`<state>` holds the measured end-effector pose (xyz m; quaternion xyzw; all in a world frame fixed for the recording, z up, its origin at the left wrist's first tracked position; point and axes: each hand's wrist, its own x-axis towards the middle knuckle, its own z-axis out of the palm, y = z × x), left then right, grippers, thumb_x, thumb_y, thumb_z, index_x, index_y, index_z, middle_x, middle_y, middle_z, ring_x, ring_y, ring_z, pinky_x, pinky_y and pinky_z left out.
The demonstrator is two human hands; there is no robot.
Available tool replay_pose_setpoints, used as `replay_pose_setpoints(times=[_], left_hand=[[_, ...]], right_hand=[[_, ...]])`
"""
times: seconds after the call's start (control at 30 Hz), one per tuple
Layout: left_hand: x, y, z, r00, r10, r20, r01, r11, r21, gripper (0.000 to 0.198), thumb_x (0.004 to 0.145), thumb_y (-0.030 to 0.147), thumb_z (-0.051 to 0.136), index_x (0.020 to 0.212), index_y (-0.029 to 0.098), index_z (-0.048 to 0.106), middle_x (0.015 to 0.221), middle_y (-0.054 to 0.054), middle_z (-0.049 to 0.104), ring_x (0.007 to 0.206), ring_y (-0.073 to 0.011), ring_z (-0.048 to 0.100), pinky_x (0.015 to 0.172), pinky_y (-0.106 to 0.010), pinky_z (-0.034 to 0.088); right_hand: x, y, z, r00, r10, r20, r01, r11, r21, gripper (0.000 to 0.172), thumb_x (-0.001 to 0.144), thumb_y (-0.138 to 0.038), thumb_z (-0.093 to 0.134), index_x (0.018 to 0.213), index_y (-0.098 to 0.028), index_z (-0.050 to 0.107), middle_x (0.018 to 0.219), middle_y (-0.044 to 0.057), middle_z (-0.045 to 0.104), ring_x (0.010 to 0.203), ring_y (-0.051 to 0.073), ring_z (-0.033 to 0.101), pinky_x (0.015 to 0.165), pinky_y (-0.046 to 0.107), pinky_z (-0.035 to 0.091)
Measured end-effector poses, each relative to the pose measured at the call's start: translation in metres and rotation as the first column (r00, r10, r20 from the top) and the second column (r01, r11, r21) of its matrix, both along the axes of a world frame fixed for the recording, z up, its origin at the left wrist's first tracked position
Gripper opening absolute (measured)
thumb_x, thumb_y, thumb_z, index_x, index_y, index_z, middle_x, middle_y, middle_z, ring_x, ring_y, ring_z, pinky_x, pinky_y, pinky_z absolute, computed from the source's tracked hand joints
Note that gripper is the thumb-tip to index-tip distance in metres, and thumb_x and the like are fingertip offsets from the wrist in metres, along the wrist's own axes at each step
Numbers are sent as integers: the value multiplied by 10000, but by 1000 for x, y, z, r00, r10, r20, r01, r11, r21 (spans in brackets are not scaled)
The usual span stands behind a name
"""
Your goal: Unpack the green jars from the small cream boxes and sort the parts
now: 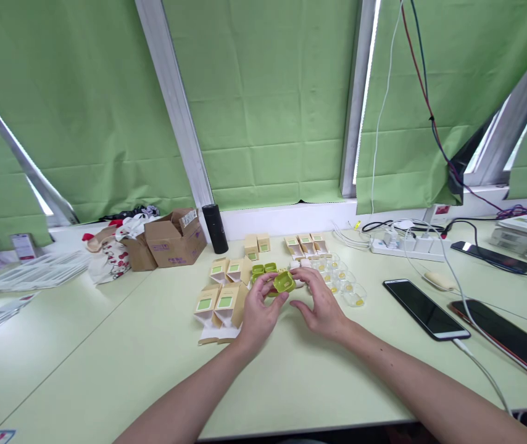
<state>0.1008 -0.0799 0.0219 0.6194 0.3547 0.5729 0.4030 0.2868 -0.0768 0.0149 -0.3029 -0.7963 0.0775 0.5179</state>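
Note:
A small green square cup (284,282) is pinched in my left hand (263,309), tilted so that its inside shows. Close to its right side is my right hand (321,302), thumb and fingers apart, its fingertips near white round items partly hidden behind it. Behind the held cup sit more green cups (264,269). Open cream boxes with green labels (223,303) stand left of my left hand, and others (307,246) stand farther back. To the right of my right hand lie several clear plastic cups with yellow bits (354,295).
Phones (426,308) and cables lie at the right, with a white power strip (409,246) behind them. A black cylinder (215,229), cardboard boxes (175,237) and a printed bag (108,256) stand at the back left. White racks (36,271) lie far left.

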Motion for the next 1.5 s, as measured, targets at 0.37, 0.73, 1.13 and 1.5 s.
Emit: replay_pose_setpoints(times=[0.37,0.73,1.13,1.5], left_hand=[[4,-1,-6,986,-167,11,167,972,-166,658,773,709,765,1122,194,551,806,-67,764,787,-243,748,787,-361,550],[3,-1,-5,992,-120,-32,114,982,-153,630,802,690,750,1136,196,548,862,-66,761,797,-213,714,746,-307,505],[3,-4,2,994,-53,-99,45,995,-86,396,925,551,679,1070,213,533,724,6,691,730,-180,677,717,-292,493],[2,-6,1,983,-37,-179,33,999,-24,243,983,411,615,1126,227,547,741,18,670,751,-176,675,734,-298,498]], right_hand=[[-2,1,-5,1000,-20,-1,20,999,32,518,910,-198,652,1377,-287,448,1276,125,569,1210,321,526,994,509,502],[-1,-2,1,999,-16,-47,15,999,-37,470,862,-130,639,1291,-260,499,1192,117,542,1142,314,510,888,471,529],[1,-2,2,998,-11,-69,5,996,-89,458,840,-196,666,1270,-255,517,1247,123,507,1199,322,509,942,474,520],[-1,-4,4,996,29,-87,-39,994,-105,450,867,-202,652,1295,-273,529,1259,108,567,1222,298,529,978,455,525]])
